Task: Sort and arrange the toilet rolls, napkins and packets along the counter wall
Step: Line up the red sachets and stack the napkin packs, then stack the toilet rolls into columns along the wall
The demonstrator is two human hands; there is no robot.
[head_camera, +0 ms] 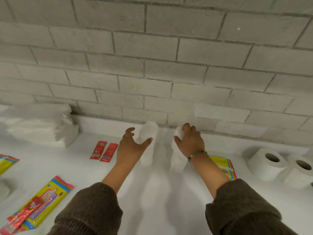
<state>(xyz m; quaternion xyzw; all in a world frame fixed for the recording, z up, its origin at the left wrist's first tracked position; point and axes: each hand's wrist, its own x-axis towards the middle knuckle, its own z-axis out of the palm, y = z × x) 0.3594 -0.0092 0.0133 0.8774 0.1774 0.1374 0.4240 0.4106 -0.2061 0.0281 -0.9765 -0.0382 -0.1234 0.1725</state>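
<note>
Clutching the top of a white paper roll (177, 161) with the right hand (190, 141); cupping a second roll (149, 129) with the left hand (130, 146), thumb across its front, firmness of grip unclear. Both rolls just before the brick wall (152, 73). Left of the hands, two red sachets (104, 150), then a napkin pack (42, 126); right, a yellow packet (221, 163) and two toilet rolls (265, 161).
</note>
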